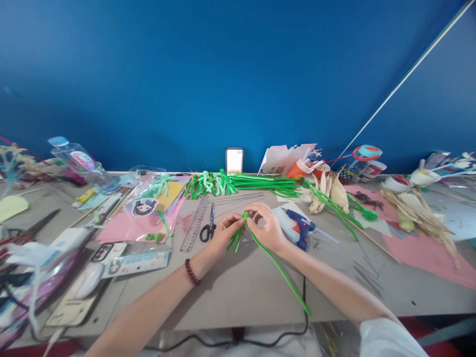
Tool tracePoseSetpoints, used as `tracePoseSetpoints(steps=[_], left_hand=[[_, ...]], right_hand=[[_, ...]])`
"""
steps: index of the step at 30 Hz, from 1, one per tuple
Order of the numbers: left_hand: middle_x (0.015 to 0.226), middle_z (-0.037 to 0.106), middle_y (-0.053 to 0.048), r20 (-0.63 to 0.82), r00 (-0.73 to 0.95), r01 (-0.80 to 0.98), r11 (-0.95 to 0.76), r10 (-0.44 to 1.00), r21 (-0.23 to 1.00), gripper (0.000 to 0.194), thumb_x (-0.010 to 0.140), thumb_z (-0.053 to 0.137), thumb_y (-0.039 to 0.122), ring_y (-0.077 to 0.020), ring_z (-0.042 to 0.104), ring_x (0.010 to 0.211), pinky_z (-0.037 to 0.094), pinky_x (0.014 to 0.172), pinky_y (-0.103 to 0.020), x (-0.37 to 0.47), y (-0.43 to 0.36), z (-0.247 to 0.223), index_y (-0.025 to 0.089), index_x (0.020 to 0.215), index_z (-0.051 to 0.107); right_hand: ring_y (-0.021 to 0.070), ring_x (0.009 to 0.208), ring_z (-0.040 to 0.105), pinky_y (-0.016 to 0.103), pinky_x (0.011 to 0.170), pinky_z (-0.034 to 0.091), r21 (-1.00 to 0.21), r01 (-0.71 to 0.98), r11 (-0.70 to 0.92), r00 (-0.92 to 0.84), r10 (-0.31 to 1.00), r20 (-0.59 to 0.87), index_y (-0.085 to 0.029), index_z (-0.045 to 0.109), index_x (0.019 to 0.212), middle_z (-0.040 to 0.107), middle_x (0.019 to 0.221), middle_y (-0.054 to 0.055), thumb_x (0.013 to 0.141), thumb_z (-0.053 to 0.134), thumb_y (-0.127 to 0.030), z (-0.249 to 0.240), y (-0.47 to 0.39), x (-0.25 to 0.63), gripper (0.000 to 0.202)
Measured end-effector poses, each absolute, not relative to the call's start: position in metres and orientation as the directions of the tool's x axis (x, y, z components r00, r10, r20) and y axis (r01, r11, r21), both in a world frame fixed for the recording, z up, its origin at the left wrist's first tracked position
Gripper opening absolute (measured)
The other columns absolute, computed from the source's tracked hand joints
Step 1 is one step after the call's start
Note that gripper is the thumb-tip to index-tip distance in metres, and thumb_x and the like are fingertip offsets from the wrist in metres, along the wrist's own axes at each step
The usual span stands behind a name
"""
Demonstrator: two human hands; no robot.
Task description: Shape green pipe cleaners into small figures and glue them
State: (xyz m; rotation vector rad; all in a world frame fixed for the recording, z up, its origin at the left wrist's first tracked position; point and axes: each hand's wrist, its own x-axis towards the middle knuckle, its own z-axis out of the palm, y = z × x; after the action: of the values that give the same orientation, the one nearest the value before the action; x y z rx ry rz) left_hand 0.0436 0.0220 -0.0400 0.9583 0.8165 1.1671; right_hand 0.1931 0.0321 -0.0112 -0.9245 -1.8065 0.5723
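Both hands meet over the middle of the table around green pipe cleaners. My left hand is closed on them, and short green ends hang down below its fingers. My right hand pinches the same piece at its knotted top, while one long strand trails down to the right toward the table's front edge. Behind the hands lies a bundle of straight green pipe cleaners. Left of it sits a pile of curled green pieces. Fingers partly hide the knot.
Scissors and a clear ruler lie left of my hands. A blue glue gun rests on the right, its black cord running over the front edge. A plastic bottle, corn husks and a power strip stand farther out.
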Motion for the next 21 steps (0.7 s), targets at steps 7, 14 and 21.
tracePoseSetpoints(steps=[7,14,21], left_hand=[[0.061,0.057,0.002,-0.012,0.179,-0.367,0.078,0.984,0.927,0.023,0.068,0.072,0.035,-0.0079,0.052,0.056,0.039,0.054,-0.019,0.047,0.019,-0.038,0.016,0.070,0.060],[0.061,0.056,0.002,-0.017,0.168,-0.384,0.081,0.986,0.920,0.021,0.069,0.071,0.033,-0.0081,0.051,0.055,0.039,0.053,-0.019,0.050,0.016,-0.036,0.015,0.071,0.060],[0.066,0.056,0.002,0.033,0.084,-0.366,0.000,0.996,0.931,0.021,0.068,0.072,0.033,-0.0079,0.050,0.057,0.039,0.055,-0.020,0.056,0.010,-0.035,0.016,0.070,0.060]], right_hand=[[0.0128,0.067,0.057,0.025,0.059,0.048,-0.795,0.336,0.505,-0.164,0.863,0.479,-0.020,0.061,0.088,0.062,0.084,0.003,0.075,0.052,-0.013,-0.013,0.031,0.192,0.017],[0.0121,0.067,0.057,0.023,0.058,0.048,-0.840,0.288,0.460,-0.140,0.888,0.438,-0.019,0.063,0.086,0.063,0.086,0.003,0.073,0.053,-0.013,-0.016,0.032,0.191,0.017],[0.0118,0.069,0.058,0.023,0.059,0.048,-0.895,0.200,0.398,-0.068,0.917,0.393,-0.019,0.067,0.084,0.062,0.091,0.004,0.074,0.055,-0.016,-0.018,0.028,0.188,0.017]])
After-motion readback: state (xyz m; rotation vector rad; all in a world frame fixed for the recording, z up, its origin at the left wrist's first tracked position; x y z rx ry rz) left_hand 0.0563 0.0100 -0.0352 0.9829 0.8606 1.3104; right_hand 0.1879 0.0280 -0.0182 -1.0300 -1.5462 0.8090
